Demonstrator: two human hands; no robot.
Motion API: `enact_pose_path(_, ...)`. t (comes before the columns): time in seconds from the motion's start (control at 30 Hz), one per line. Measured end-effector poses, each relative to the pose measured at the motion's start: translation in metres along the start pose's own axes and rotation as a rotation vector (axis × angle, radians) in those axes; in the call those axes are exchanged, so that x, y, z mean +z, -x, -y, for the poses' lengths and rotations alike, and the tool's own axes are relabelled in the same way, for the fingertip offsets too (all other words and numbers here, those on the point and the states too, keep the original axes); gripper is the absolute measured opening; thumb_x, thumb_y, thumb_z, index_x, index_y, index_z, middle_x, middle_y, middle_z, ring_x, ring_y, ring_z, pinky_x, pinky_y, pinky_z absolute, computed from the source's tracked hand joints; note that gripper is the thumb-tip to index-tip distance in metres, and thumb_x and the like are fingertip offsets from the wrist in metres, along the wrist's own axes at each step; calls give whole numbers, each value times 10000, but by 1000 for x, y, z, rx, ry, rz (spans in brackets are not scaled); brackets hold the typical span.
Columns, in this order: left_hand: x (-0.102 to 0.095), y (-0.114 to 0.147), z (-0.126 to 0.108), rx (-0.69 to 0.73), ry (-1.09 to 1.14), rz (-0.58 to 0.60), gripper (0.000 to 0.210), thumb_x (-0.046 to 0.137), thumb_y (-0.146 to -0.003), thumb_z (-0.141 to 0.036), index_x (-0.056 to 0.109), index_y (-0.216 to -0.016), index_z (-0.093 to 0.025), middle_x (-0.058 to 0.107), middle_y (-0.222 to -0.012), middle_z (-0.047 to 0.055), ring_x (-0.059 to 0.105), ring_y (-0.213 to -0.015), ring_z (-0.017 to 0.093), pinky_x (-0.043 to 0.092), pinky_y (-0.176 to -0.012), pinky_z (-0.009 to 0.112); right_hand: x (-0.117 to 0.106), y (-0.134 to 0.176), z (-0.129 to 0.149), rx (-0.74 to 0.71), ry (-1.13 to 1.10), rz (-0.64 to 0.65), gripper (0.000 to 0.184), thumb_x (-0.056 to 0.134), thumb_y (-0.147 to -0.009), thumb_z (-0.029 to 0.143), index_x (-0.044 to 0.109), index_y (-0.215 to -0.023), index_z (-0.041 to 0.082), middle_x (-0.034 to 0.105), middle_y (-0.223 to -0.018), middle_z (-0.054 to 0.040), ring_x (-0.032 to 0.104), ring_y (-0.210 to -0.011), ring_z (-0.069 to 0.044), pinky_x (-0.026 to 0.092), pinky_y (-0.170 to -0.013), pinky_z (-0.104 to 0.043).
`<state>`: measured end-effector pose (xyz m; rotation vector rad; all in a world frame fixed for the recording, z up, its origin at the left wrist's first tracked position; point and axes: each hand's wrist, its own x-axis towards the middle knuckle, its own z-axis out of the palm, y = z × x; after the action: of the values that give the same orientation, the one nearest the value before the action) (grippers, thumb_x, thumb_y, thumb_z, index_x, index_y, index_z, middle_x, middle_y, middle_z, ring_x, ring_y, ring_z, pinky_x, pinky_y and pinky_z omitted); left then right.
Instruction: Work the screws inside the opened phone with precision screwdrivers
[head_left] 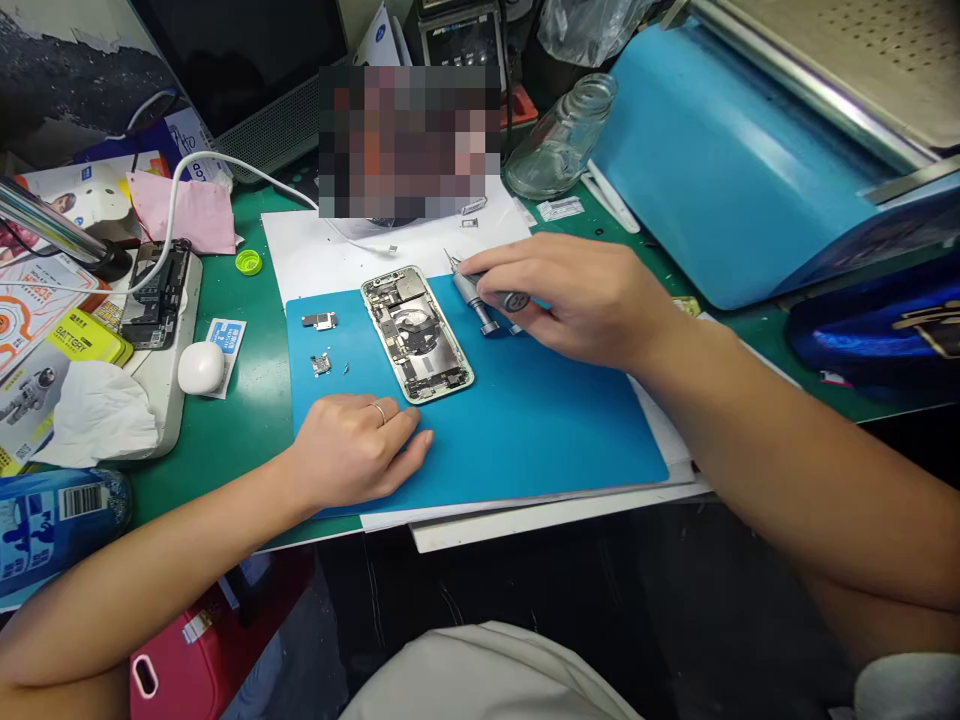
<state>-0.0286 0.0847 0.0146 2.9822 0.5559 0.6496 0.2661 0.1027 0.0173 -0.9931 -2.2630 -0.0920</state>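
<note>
An opened smartphone (pixel 417 335), its inner parts exposed, lies on the blue mat (pixel 555 430). My left hand (pixel 360 445) rests on the mat just below the phone, fingers loosely curled, with nothing visible in them. At the phone's upper right, my right hand (pixel 562 290) has its fingers closed around a screwdriver (pixel 516 301), whose round end cap shows between fingers and thumb. Beneath those fingers lies another grey screwdriver (pixel 472 295), partly covered. Left of the phone are a small metal shield plate (pixel 320 321), a small metal bracket (pixel 321 363) and tiny screws (pixel 346 368).
A glass jar (pixel 559 140) leans at the back beside a blue rolled sheet (pixel 675 170). A white cable (pixel 180 190) crosses the left side. Nearby are a green cap (pixel 248 262), a white earbud case (pixel 201 368) and a blue can (pixel 60 525). One back area is pixelated.
</note>
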Motion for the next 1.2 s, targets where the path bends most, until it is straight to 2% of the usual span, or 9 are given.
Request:
enact_pose_path(0.17, 2, 2, 0, 7, -15, -4, 333, 505, -1060, -328, 704, -839, -179, 639, -603, -14, 598, -520, 130, 349, -465, 284, 7, 16, -3, -59, 137, 104, 304, 496, -970, 77, 710, -1119, 234, 775, -1293, -88, 773, -1093, -270, 669, -876, -435)
enact_pose_path(0.33, 2, 1, 0, 12, -21, -12, 341, 501, -1062, -337, 710, -843, -180, 649, -607, -15, 603, -523, 131, 325, -470, 293, 15, 16, -4, 44, 25, 146, 330, 557, -940, 93, 737, -1165, 254, 749, -1349, -81, 730, -1186, -280, 641, -968, -483)
enact_pose_path(0.43, 2, 1, 1, 14, -22, -16, 335, 504, -1061, -335, 719, -863, -171, 652, -611, -9, 602, -526, 136, 313, -470, 291, 17, 13, -3, 68, 5, 158, 372, 528, -946, 85, 738, -1202, 254, 755, -1332, -76, 716, -1210, -279, 626, -1005, -511)
enact_pose_path(0.57, 1, 0, 1, 26, -36, -47, 353, 497, -1061, -328, 729, -853, -162, 642, -597, -7, 573, -497, 139, 281, -451, 303, 8, 17, -2, 80, -11, 76, 412, 486, -961, 65, 729, -1239, 247, 765, -1318, -71, 726, -1215, -266, 624, -1018, -503)
enact_pose_path(0.7, 2, 1, 2, 30, -34, -33, 359, 493, -1061, -338, 741, -870, -161, 651, -606, -2, 572, -499, 144, 276, -444, 304, -8, 34, -1, 269, -22, -146, 372, 520, -971, 89, 754, -1185, 284, 806, -1217, -57, 756, -1157, -260, 629, -1001, -472)
enact_pose_path(0.83, 4, 2, 3, 10, -35, 9, 370, 484, -1065, -357, 742, -872, -176, 674, -626, 2, 595, -515, 141, 277, -448, 299, -7, 49, 3, 421, -53, -262, 255, 553, -992, 165, 780, -1060, 261, 826, -1074, -71, 785, -1008, -252, 645, -884, -434)
enact_pose_path(0.9, 4, 2, 4, 1, -41, 20, 378, 481, -1066, -365, 745, -867, -181, 681, -629, 3, 606, -518, 142, 276, -452, 300, -1, 53, 5, 448, -39, -280, 228, 564, -990, 182, 779, -1028, 249, 823, -1023, -72, 782, -961, -249, 640, -850, -429)
enact_pose_path(1.03, 4, 1, 4, 5, -43, 3, 384, 485, -1067, -369, 751, -869, -176, 698, -641, 6, 606, -507, 145, 267, -453, 304, 7, 55, 8, 400, -3, -258, 205, 585, -962, 181, 772, -1013, 248, 807, -969, -61, 770, -928, -246, 639, -830, -429)
enact_pose_path(1.2, 2, 0, 4, 25, -31, 5, 378, 489, -1067, -352, 753, -871, -167, 688, -622, 3, 606, -511, 139, 265, -464, 295, 7, 55, 10, 321, 82, -167, 199, 603, -946, 194, 759, -1057, 251, 789, -1011, -77, 737, -947, -253, 624, -853, -458)
